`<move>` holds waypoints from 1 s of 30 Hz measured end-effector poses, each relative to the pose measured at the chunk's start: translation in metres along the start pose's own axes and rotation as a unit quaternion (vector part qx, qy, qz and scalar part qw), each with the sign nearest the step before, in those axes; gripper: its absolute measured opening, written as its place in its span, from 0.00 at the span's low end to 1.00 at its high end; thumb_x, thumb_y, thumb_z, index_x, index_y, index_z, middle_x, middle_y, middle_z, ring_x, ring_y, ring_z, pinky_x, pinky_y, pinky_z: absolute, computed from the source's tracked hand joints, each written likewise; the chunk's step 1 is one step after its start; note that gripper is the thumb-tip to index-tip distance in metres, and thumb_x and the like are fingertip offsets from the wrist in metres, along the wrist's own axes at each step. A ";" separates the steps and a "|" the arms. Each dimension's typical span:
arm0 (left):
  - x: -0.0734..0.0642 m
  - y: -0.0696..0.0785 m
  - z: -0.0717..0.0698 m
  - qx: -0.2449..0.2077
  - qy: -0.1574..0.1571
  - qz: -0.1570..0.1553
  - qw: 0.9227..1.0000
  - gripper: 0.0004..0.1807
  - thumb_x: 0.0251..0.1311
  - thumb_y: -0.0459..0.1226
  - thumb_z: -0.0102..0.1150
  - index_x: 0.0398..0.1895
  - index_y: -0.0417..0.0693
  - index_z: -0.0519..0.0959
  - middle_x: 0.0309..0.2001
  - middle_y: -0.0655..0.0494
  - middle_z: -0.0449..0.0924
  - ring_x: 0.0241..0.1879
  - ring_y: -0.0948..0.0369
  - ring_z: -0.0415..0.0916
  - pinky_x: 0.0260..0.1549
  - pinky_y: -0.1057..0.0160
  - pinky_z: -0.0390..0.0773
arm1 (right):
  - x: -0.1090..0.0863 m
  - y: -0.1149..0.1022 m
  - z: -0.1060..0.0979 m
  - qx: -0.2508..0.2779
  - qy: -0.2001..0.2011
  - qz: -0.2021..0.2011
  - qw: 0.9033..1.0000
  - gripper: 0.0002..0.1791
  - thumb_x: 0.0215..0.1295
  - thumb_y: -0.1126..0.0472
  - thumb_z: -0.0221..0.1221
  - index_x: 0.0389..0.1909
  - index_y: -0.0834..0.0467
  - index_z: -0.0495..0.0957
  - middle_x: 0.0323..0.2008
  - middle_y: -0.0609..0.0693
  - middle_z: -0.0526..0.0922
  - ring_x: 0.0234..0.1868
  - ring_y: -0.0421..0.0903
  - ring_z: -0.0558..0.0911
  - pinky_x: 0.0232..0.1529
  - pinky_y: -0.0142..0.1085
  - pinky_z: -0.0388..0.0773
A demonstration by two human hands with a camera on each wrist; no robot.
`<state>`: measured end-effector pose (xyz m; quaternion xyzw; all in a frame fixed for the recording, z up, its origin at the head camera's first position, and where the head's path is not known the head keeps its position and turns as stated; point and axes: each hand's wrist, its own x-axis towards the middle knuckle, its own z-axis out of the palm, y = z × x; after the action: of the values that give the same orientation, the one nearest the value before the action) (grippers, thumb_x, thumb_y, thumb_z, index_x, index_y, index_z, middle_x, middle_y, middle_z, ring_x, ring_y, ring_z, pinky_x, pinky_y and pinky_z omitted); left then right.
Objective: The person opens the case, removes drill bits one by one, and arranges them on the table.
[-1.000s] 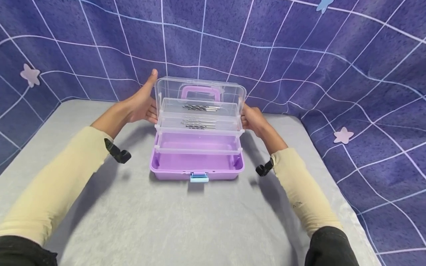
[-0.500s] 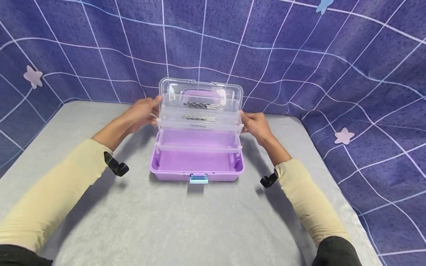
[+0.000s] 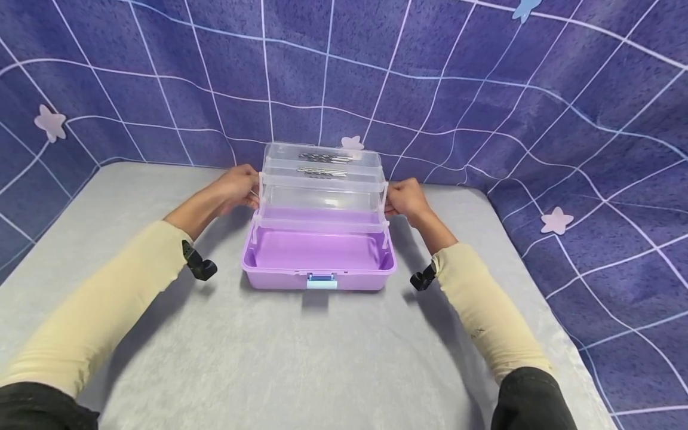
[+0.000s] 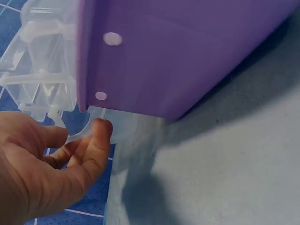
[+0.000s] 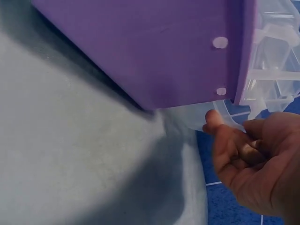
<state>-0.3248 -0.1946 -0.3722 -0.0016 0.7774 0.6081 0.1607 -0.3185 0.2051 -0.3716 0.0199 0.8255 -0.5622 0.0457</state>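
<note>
A purple plastic toolbox [image 3: 274,280] stands unfolded on the table, its blue latch [image 3: 322,283] at the front. Clear cantilever trays [image 3: 322,227] rise in steps toward the back, and drill bits [image 3: 325,158] lie in two upper compartments. The clear lid [image 4: 124,125] hangs folded back behind the box, mostly hidden in the head view. My left hand [image 3: 236,186] pinches the lid's edge at the left rear corner, thumb opposite fingers. At the right rear corner my right hand [image 3: 405,197] pinches the lid's other side edge, seen in the right wrist view.
A grey cloth covers the table [image 3: 317,358]. Behind it and along the right hangs a purple-blue curtain [image 3: 457,77] with white lines and star shapes, close to the rear of the toolbox.
The lid has swung back and down behind the box, and the trays have shifted back with it. Both hands went from spread fingers at the lid's sides to gripping its edges lower down.
</note>
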 end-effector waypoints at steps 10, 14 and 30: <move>0.004 0.002 0.003 -0.014 -0.004 -0.027 1.000 0.06 0.90 0.32 0.40 0.47 0.43 0.65 0.29 0.57 0.74 0.24 0.66 0.75 0.26 0.70 0.82 | 0.010 0.002 0.001 0.014 -0.011 0.054 0.998 0.14 0.83 0.68 0.54 0.38 0.68 0.85 0.13 0.44 0.84 0.15 0.35 0.82 0.23 0.27 0.85; 0.008 0.002 0.003 -0.018 -0.004 -0.028 0.999 0.06 0.89 0.31 0.41 0.46 0.42 0.66 0.28 0.58 0.74 0.23 0.66 0.76 0.26 0.70 0.83 | 0.012 0.003 0.001 0.021 -0.009 0.059 0.998 0.14 0.82 0.70 0.52 0.37 0.68 0.84 0.14 0.45 0.83 0.15 0.36 0.82 0.23 0.27 0.84; 0.014 0.000 0.004 -0.019 -0.009 -0.040 0.999 0.11 0.87 0.28 0.40 0.40 0.41 0.69 0.24 0.58 0.73 0.20 0.67 0.75 0.23 0.70 0.80 | 0.021 0.002 -0.001 0.036 -0.023 0.085 0.996 0.21 0.82 0.69 0.57 0.23 0.60 0.82 0.14 0.46 0.84 0.15 0.37 0.82 0.23 0.27 0.84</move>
<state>-0.3376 -0.1877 -0.3763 -0.0298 0.7635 0.6159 0.1920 -0.3389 0.2066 -0.3747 0.0781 0.7989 -0.5858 0.1116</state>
